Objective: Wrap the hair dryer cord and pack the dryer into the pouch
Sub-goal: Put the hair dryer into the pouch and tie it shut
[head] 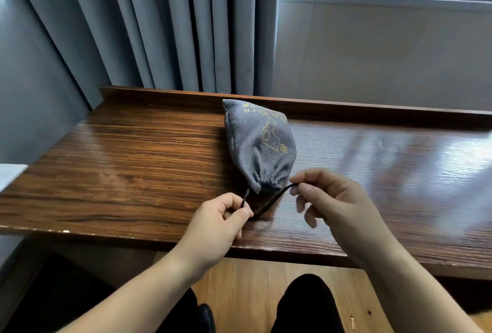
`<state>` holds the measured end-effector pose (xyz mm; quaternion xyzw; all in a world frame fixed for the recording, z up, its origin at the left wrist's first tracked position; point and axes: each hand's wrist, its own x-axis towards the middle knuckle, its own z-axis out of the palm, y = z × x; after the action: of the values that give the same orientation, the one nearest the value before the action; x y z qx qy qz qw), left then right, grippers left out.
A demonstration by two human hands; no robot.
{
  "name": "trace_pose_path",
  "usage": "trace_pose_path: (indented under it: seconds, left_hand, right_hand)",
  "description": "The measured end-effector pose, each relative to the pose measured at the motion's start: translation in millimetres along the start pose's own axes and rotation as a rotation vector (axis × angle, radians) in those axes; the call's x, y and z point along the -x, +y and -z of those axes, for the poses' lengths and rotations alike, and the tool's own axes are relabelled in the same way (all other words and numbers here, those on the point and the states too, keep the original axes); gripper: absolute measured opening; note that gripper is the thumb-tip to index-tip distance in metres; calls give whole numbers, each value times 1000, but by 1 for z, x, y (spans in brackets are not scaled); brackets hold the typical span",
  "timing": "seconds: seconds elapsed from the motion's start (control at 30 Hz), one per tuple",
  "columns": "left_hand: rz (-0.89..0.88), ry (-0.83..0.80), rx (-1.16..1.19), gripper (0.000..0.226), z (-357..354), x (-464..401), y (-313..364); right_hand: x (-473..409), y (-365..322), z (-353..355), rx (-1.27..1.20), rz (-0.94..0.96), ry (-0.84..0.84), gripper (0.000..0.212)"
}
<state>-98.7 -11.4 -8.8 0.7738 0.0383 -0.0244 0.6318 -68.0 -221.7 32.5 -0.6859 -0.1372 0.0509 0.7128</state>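
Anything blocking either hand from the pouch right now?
Nothing visible. The left hand and right hand each pinch the dark drawstring at the cinched mouth of the grey pouch on the wooden table.

Both forearms are bare from the bottom edge of the frame up to the wrists; no sleeve, watch or bracelet shows on either. The left hand (215, 222) and the right hand (336, 209) carry no rings, and the nails that show are short and unpainted. Lower down, the legs are clad in black trousers (303, 303), with a dark shoe (206, 318) partly in view.
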Motion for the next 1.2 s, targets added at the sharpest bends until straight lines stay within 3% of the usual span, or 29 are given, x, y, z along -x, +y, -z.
trace_pose_path:
  seconds: [0.13, 0.3, 0.43, 0.53, 0.67, 0.77, 0.87, 0.97, 1.2]
  left_hand:
    - [-38, -29, -4, 15, -2, 4, 5]
    - [-58, -64, 48, 18, -3, 9, 12]
    - [-32, -88, 78, 17, -3, 8, 13]
    - [-10, -86, 89, 17, -4, 9, 15]
    - [57, -83, 186, 19, -2, 6, 19]
    - [105, -113, 267, 16, -1, 3, 22]
    - [124, -130, 356, 13, -1, 2, 27]
    - [129, -138, 438, 10, -2, 0, 31]
    - [102, -144, 446, 11, -4, -3, 33]
  right_hand:
    - [-14, 13, -23, 264, 88, -69, 20]
    - [-21, 22, -28, 1122, 342, -162, 15]
    - [-20, 16, -28, 1232, 409, -213, 29]
    - [-21, 11, -21, 1093, 392, -175, 25]
    - [-16, 8, -12, 678, 281, 113, 21]
    - [-9, 16, -5, 676, 176, 248, 26]
    - [-3, 32, -2, 684, -17, 152, 24]
    - [4, 40, -8, 693, -64, 49, 32]
    - [5, 37, -27, 134, -93, -146, 75]
